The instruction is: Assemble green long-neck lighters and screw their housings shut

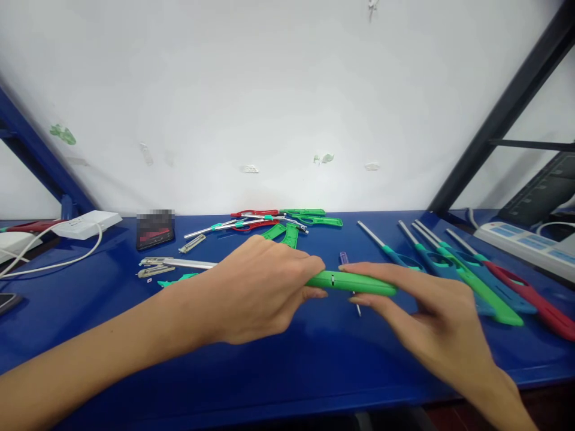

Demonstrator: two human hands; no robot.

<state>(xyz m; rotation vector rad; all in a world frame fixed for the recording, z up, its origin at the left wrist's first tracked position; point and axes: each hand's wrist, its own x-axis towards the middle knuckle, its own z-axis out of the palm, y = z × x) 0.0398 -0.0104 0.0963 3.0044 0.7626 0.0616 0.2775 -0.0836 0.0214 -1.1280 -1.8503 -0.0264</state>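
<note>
Knuckles up, our left grip [265, 291] clasps the green lighter [359, 283] above the worktop [287, 383]; our right grip [442, 317] pinches its end, thumb below. Behind it lies a half-hidden screwdriver [344, 258], with more lighters [487, 291] rowed at right.

There are two hands [265, 287], one held lighter [359, 282], five lighters [489, 296] at right, one screwdriver [344, 258], three translucent tanks [155, 272].

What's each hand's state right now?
Left hand: closed, holding the green handle.
Right hand: closed, pinching the same green handle's end.
</note>
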